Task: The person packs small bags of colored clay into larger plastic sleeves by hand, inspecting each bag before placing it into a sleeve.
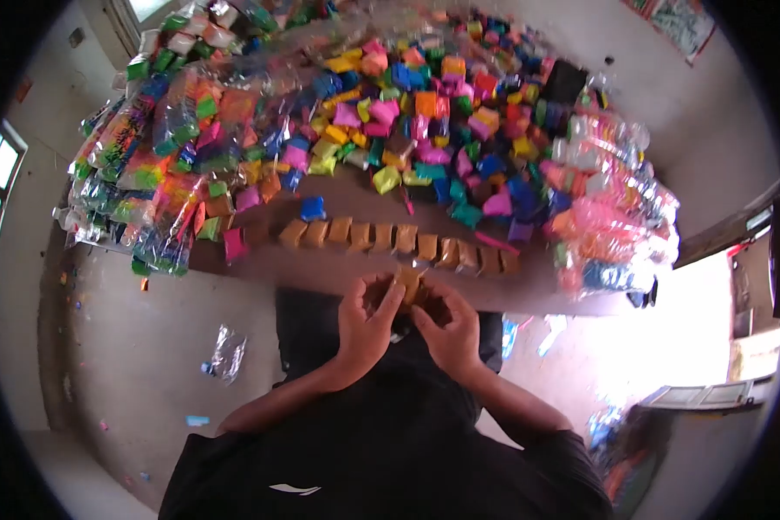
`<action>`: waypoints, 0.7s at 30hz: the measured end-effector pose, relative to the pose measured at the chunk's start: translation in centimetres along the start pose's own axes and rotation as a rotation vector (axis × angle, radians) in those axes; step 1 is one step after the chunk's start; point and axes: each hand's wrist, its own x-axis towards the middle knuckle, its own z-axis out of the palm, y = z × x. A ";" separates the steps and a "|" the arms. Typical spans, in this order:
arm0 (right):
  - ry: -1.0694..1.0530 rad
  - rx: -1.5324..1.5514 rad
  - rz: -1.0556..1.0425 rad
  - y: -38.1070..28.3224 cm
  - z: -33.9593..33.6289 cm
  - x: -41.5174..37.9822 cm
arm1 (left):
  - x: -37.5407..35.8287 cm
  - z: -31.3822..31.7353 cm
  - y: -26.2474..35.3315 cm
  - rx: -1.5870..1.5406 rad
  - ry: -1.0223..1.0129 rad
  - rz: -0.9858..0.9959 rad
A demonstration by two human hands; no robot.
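Brown tabletop (pixel 338 192), heaped with small wrapped blocks (pixel 425 104) in many colours and clear plastic packets, carries a curved row of orange-brown square wrapped pieces (pixel 384 236) along its near side. From the head view, the left hand (pixel 374 319) and right hand (pixel 446 322) pinch one orange-brown wrapped piece (pixel 410 282) between their fingers, just in front of the row, above the person's dark-clothed lap.
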 end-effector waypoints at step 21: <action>-0.292 -0.057 -0.002 -1.8 2.1 2.4 | -2.5 -5.0 2.2 0.076 0.068 0.133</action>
